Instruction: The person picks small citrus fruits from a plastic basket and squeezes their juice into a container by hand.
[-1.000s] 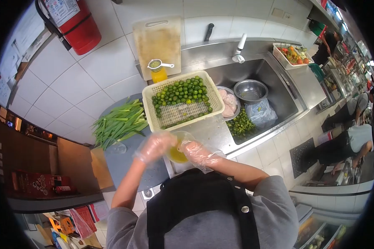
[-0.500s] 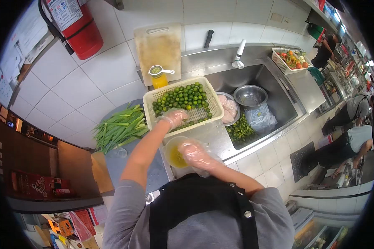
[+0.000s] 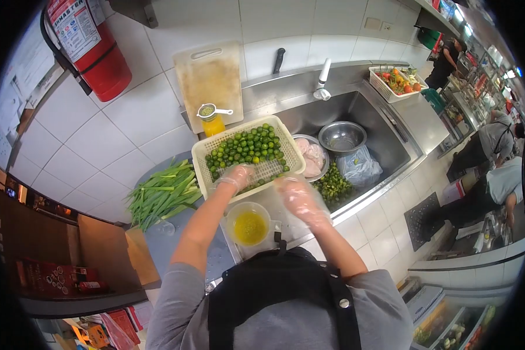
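My left hand (image 3: pixel 237 177), in a clear plastic glove, reaches into the near left part of the cream basket (image 3: pixel 201 166), among small green citrus fruits (image 3: pixel 245 146). Its fingertips are hidden by the hand and the fruits. My right hand (image 3: pixel 297 198), also gloved, is at the basket's near right corner, blurred, and its fingers cannot be made out clearly. Between my forearms, a clear pitcher (image 3: pixel 263 241) holds yellow-green juice (image 3: pixel 250 226). Cut green pieces (image 3: pixel 333 185) lie in the sink's near left corner.
Green leafy stalks (image 3: pixel 163 195) lie left. A cutting board (image 3: pixel 209 81) and yellow bottle (image 3: pixel 213 125) stand behind. The sink (image 3: pixel 373 125) holds a steel bowl (image 3: pixel 342 137), a bowl of pale meat (image 3: pixel 310 157) and a plastic bag (image 3: pixel 360 167). People (image 3: pixel 487 151) stand far right.
My left hand moved from the pitcher into the basket and stays there. My right hand left the pitcher and moved up and right to the basket's corner. The view has shifted slightly.
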`<state>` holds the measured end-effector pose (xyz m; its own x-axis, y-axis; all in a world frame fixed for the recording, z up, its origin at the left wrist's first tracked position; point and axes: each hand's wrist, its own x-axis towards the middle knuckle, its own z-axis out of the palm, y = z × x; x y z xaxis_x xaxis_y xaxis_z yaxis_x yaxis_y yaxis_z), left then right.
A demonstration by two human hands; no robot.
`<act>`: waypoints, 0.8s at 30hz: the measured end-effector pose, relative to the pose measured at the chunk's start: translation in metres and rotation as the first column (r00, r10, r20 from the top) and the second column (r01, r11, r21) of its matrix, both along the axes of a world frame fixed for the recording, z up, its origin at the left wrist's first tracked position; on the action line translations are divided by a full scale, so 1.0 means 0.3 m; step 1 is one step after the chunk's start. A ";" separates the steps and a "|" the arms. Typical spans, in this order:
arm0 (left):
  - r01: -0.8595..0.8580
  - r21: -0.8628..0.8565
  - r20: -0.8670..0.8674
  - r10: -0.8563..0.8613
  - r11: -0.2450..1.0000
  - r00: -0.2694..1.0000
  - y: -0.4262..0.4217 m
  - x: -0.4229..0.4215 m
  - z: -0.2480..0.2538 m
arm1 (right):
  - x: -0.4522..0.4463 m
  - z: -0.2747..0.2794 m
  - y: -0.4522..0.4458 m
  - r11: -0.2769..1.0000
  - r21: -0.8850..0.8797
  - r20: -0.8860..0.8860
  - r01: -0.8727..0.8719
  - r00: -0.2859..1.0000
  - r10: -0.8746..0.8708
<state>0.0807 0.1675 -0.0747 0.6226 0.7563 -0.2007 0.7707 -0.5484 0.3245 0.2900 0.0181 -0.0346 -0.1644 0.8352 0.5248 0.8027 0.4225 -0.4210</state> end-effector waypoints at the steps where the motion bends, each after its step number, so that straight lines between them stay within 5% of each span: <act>1: -0.011 -0.050 -0.009 0.011 0.999 1.000 -0.011 -0.003 0.028 | -0.036 -0.028 0.041 0.995 -0.024 -0.021 -0.097 0.995 0.097; 5: -0.151 -0.098 -0.053 0.146 0.984 0.988 -0.028 -0.010 0.063 | -0.171 -0.103 0.245 0.977 -0.189 0.219 -0.097 0.966 0.138; 7: -0.215 -0.250 0.288 0.284 0.944 0.914 -0.009 -0.038 0.040 | -0.215 -0.095 0.292 0.958 -0.284 0.287 -0.047 0.949 0.131; 9: -0.193 -0.339 0.389 0.324 0.921 0.862 -0.009 -0.066 0.061 | -0.243 -0.054 0.303 0.967 -0.253 0.068 -0.032 0.996 0.051; 10: -0.154 -0.426 0.478 0.367 0.891 0.798 -0.011 -0.088 0.070 | -0.252 -0.070 0.319 0.967 -0.250 0.066 -0.038 0.996 0.056; 12: -0.123 -0.311 0.530 0.280 0.942 0.801 -0.068 -0.138 0.119 | -0.263 -0.154 0.347 0.958 -0.281 0.161 -0.049 0.982 0.097; 14: -0.034 -0.557 0.711 0.498 0.830 0.495 -0.161 -0.172 0.157 | -0.253 -0.199 0.291 0.953 -0.288 0.147 -0.096 0.979 0.143; 15: -0.038 -0.564 0.709 0.507 0.825 0.491 -0.228 -0.184 0.196 | -0.246 -0.206 0.247 0.947 -0.292 0.132 -0.135 0.975 0.180; 18: -0.119 -0.572 0.704 0.559 0.812 0.438 -0.414 -0.199 0.275 | -0.254 0.028 0.060 0.908 -0.112 -0.022 -0.404 0.914 0.404; 20: -0.041 -0.660 0.697 0.631 0.750 0.340 -0.505 -0.205 0.260 | -0.255 0.148 -0.040 0.863 -0.169 -0.117 -0.476 0.879 0.462; 21: -0.046 -0.663 0.694 0.636 0.748 0.336 -0.539 -0.209 0.251 | -0.255 0.165 -0.074 0.812 -0.216 -0.215 -0.542 0.838 0.502; 22: -0.193 -0.468 0.670 0.488 0.863 0.559 -0.571 -0.211 0.242 | -0.257 0.150 -0.102 0.807 -0.221 -0.217 -0.548 0.834 0.507; 23: -0.269 -0.221 0.552 0.347 0.937 0.758 -0.596 -0.209 0.241 | -0.258 0.135 -0.127 0.816 -0.259 -0.078 -0.518 0.853 0.516; 24: -0.274 -0.223 0.551 0.353 0.935 0.756 -0.616 -0.201 0.243 | -0.258 0.126 -0.142 0.827 -0.289 0.064 -0.482 0.853 0.519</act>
<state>0.0203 -0.0173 -0.0018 0.3828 0.9237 0.0129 0.5399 -0.2350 0.8083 0.2127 -0.0245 0.0032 -0.6488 0.7189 0.2496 0.5660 0.6751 -0.4731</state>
